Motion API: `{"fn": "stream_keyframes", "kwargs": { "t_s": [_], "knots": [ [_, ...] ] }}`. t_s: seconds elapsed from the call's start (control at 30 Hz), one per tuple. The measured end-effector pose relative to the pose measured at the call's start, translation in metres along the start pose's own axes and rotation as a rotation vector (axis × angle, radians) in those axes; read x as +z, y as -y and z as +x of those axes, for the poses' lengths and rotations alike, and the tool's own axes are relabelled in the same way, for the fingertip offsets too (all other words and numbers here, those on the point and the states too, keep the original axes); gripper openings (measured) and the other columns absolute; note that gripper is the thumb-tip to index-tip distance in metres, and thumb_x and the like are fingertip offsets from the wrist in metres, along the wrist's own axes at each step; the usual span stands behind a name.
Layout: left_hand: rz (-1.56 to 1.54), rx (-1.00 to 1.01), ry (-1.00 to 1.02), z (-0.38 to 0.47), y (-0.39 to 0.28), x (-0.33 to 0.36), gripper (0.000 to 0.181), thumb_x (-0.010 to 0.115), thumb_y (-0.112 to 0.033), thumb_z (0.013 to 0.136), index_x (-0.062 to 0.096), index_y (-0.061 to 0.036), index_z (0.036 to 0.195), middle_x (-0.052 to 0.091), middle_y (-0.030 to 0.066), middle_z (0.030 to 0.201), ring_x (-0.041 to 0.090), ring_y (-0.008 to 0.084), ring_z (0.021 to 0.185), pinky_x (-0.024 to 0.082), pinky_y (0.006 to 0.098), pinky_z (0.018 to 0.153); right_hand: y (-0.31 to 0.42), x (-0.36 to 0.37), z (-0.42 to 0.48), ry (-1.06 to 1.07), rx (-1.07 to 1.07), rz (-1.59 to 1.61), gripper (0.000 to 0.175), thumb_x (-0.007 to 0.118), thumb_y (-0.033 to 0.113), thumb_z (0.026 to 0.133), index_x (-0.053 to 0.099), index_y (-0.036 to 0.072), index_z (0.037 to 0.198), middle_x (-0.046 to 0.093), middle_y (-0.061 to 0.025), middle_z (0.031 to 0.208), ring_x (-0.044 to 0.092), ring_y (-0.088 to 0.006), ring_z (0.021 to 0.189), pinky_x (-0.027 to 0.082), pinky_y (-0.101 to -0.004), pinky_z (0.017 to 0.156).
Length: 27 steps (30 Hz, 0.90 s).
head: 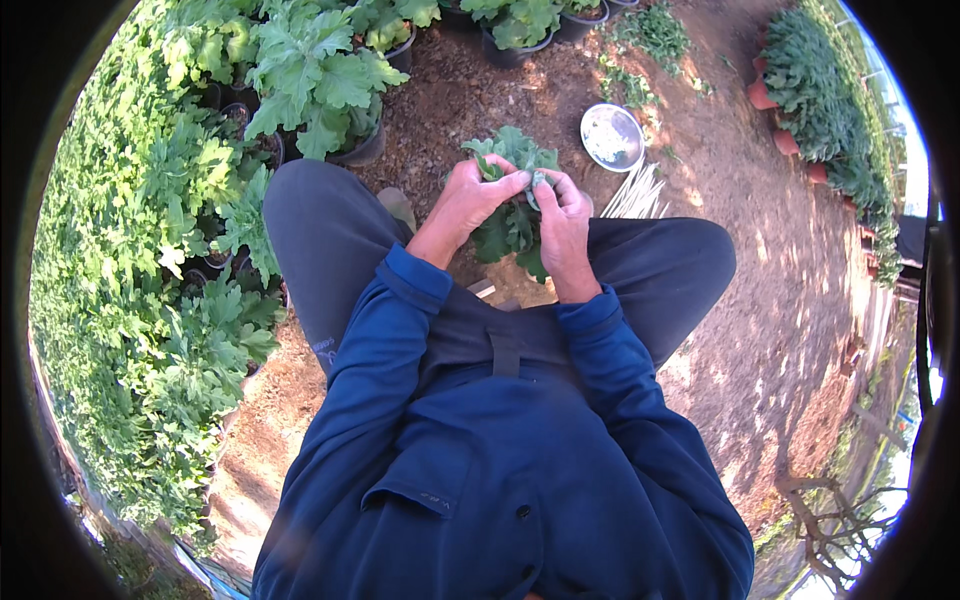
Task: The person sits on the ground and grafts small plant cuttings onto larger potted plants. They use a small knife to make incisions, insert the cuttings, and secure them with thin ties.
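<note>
A leafy green potted-type plant point(510, 232) with lobed leaves stands between my knees, its base hidden under the foliage. My left hand point(476, 191) reaches in from the left, thumb and fingers pinched together at the top leaves. From the right, my right hand point(564, 217) pinches a small curled leaf point(535, 189) at the plant's tip. The two hands' fingertips nearly meet there. Leaves hide what exactly lies between the fingers.
Ahead on the right, a metal bowl point(612, 138) holds small pale bits. Beside it lies a bundle of thin white sticks point(636, 192). Several potted leafy plants point(330, 82) crowd the left. Plucked leaves point(652, 37) lie on the dirt ground point(750, 262); more pots point(762, 94) line the right.
</note>
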<state>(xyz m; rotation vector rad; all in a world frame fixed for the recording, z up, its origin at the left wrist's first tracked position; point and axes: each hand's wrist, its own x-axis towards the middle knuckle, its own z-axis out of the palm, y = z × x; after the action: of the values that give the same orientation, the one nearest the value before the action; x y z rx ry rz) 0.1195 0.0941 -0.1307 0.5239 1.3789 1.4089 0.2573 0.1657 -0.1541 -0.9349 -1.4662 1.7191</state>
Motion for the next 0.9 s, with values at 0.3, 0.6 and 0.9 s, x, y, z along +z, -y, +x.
{"fn": "stream_keyframes", "kwargs": {
  "t_s": [0.3, 0.6, 0.9],
  "knots": [
    [0.104, 0.040, -0.016, 0.005, 0.007, -0.006, 0.017, 0.070, -0.019, 0.088, 0.066, -0.0029, 0.091, 0.061, -0.0006, 0.079, 0.055, 0.0064, 0.072, 0.045, 0.0230, 0.063, -0.002, 0.001, 0.000, 0.055, 0.017, -0.002, 0.019, 0.059, 0.009, 0.096, 0.063, -0.002, 0.112, 0.065, -0.0004, 0.097, 0.057, -0.0050, 0.087, 0.047, -0.0211, 0.077],
    [0.063, 0.068, -0.025, 0.001, 0.007, -0.007, 0.015, 0.068, -0.011, 0.087, 0.064, -0.0022, 0.099, 0.065, 0.0018, 0.089, 0.060, 0.0082, 0.079, 0.050, 0.0246, 0.071, 0.008, 0.002, 0.004, 0.021, 0.022, -0.016, 0.020, 0.061, 0.013, 0.097, 0.066, -0.003, 0.109, 0.065, -0.0005, 0.096, 0.056, -0.0048, 0.086, 0.047, -0.0214, 0.076],
    [0.018, 0.084, -0.014, -0.002, 0.002, -0.011, 0.020, 0.073, -0.010, 0.085, 0.063, -0.0032, 0.101, 0.065, 0.0014, 0.093, 0.061, 0.0086, 0.083, 0.051, 0.0247, 0.074, 0.011, 0.003, 0.010, 0.069, 0.035, -0.018, 0.025, 0.059, 0.021, 0.100, 0.066, 0.000, 0.113, 0.064, 0.0037, 0.095, 0.053, -0.0014, 0.081, 0.044, -0.0179, 0.072]
  ]
}}
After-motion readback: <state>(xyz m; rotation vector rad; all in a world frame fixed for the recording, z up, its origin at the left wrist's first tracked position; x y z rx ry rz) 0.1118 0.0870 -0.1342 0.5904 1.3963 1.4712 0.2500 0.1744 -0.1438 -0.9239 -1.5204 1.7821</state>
